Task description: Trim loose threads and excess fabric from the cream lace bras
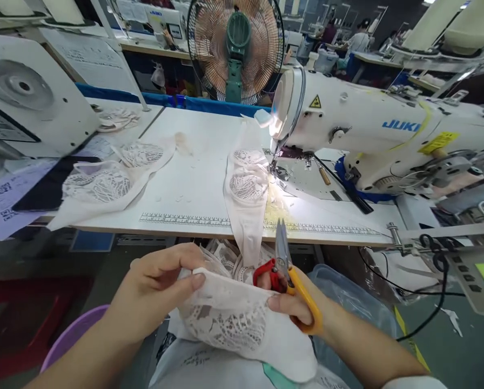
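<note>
A white lace bra (229,319) is stretched between my two hands just in front of the table edge. My left hand (156,292) pinches its upper edge between thumb and fingers. With thumb and fingers closed, my right hand (302,302) grips the same edge further right and also carries scissors (283,248) with one red and one orange handle, blades pointing up. Another white lace bra (248,186) lies on the sewing table (193,189) by the needle, its end hanging over the front edge. More lace pieces (226,256) bunch behind my hands.
A white sewing machine (347,113) stands at the right, its lamp lit. More bras (104,183) lie at the left beside a black pad and papers. A fan (236,48) stands behind the table. Below are a purple tub (69,335) and a clear plastic bin (347,302).
</note>
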A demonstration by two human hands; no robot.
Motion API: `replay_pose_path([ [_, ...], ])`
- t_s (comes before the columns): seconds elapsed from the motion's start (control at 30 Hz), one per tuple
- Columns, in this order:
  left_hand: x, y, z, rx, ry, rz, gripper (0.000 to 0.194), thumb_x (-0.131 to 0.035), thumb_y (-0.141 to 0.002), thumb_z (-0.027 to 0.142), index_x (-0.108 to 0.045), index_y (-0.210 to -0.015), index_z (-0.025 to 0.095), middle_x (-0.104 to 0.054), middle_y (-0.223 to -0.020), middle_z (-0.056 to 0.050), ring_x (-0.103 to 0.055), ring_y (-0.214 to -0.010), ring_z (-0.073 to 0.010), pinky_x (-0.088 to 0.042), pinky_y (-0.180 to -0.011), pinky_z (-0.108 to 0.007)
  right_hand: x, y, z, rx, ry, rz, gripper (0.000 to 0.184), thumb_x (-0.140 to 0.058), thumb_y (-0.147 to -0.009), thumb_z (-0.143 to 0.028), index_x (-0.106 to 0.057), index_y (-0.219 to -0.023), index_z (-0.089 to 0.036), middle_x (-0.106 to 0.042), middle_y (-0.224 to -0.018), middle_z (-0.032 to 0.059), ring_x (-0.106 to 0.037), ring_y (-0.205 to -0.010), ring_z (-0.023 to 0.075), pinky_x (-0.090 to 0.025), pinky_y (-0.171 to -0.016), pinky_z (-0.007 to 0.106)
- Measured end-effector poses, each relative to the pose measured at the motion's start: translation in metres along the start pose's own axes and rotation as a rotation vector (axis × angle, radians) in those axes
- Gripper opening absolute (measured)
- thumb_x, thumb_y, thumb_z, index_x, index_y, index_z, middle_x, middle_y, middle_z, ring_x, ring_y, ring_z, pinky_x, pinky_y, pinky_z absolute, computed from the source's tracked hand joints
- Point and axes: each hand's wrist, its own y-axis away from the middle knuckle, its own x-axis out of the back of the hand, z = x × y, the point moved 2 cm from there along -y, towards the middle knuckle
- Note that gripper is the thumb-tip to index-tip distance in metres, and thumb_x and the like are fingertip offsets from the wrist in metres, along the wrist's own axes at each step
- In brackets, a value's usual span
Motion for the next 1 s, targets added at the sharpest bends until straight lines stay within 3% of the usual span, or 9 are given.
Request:
replay_pose_path([
  [0.2, -0.007, -0.017, -0.031, 0.282, 0.054, -0.038, 0.008, -0.063, -0.072, 0.025, -0.065, -0.065, 0.022, -0.056, -0.059, 0.003, -0.049, -0.051, -0.0095, -0.038, -0.043, -0.017, 0.021, -0.01, -0.004, 0.006, 0.28, 0.076, 0.027, -0.068, -0.068, -0.034, -0.047, -0.071, -0.017, -0.039, -0.061, -0.0046, -0.033, -0.053, 0.0073, -0.029, -0.048, 0.021],
  [0.27, -0.008, -0.02, -0.037, 0.288, -0.018, -0.04, 0.007, -0.064, -0.072, 0.026, -0.066, -0.066, 0.022, -0.058, -0.062, 0.002, -0.051, -0.054, -0.0104, -0.041, -0.047, -0.017, 0.025, -0.011, -0.002, -0.022, 0.304, 0.069, 0.031, -0.071, -0.066, -0.036, -0.047, -0.069, -0.017, -0.038, -0.061, -0.005, -0.033, -0.053, 0.0067, -0.029, -0.048, 0.021],
  [0.4, -0.009, -0.021, -0.037, 0.216, -0.163, -0.048, 0.008, -0.062, -0.071, 0.027, -0.067, -0.073, 0.022, -0.063, -0.069, 0.0, -0.055, -0.058, -0.0117, -0.045, -0.052, -0.018, 0.028, -0.008, 0.009, -0.092, 0.111, 0.067, 0.037, -0.067, -0.068, -0.05, -0.05, -0.074, -0.017, -0.044, -0.065, -0.003, -0.039, -0.054, 0.0074, -0.032, -0.047, 0.021],
  [0.53, -0.008, -0.019, -0.033, 0.184, -0.242, -0.038, 0.013, -0.064, -0.069, 0.027, -0.068, -0.079, 0.021, -0.068, -0.076, -0.002, -0.058, -0.063, -0.0133, -0.047, -0.053, -0.017, 0.029, -0.006, 0.013, -0.114, 0.069, 0.121, 0.038, -0.07, -0.065, -0.047, -0.05, -0.072, -0.016, -0.046, -0.065, -0.0029, -0.041, -0.055, 0.0066, -0.034, -0.048, 0.019],
  [0.73, -0.005, -0.025, -0.035, 0.275, -0.002, -0.275, 0.026, -0.06, -0.074, 0.039, -0.066, -0.09, 0.02, -0.069, -0.076, -0.005, -0.061, -0.061, -0.0166, -0.049, -0.051, -0.021, 0.022, -0.007, 0.006, -0.111, 0.231, 0.122, 0.03, -0.069, -0.068, -0.037, -0.048, -0.074, -0.017, -0.042, -0.057, -0.0068, -0.033, -0.044, 0.0035, -0.029, -0.04, 0.016],
  [0.83, -0.004, -0.035, -0.028, 0.303, -0.086, -0.412, 0.029, -0.05, -0.08, 0.043, -0.065, -0.072, 0.018, -0.06, -0.058, -0.002, -0.054, -0.052, -0.0145, -0.043, -0.046, -0.02, 0.018, -0.007, 0.001, -0.038, 0.314, 0.1, 0.027, -0.069, -0.068, -0.033, -0.049, -0.072, -0.016, -0.043, -0.058, -0.0059, -0.034, -0.047, 0.0041, -0.03, -0.041, 0.017],
  [0.93, -0.007, -0.04, -0.021, 0.369, -0.204, -0.589, 0.033, -0.055, -0.074, 0.039, -0.052, -0.049, 0.019, -0.046, -0.048, 0.002, -0.044, -0.043, -0.0118, -0.037, -0.04, -0.02, 0.016, -0.008, -0.004, 0.018, 0.373, 0.066, 0.029, -0.071, -0.067, -0.035, -0.05, -0.072, -0.016, -0.046, -0.062, -0.0043, -0.038, -0.052, 0.0059, -0.035, -0.045, 0.018],
  [1.0, -0.008, -0.037, -0.022, 0.388, -0.169, -0.565, 0.035, -0.059, -0.07, 0.038, -0.047, -0.043, 0.02, -0.041, -0.044, 0.003, -0.039, -0.039, -0.0111, -0.033, -0.036, -0.021, 0.015, -0.009, -0.008, 0.048, 0.375, 0.032, 0.03, -0.071, -0.067, -0.035, -0.048, -0.071, -0.016, -0.046, -0.064, -0.0037, -0.04, -0.054, 0.0065, -0.037, -0.047, 0.018],
])
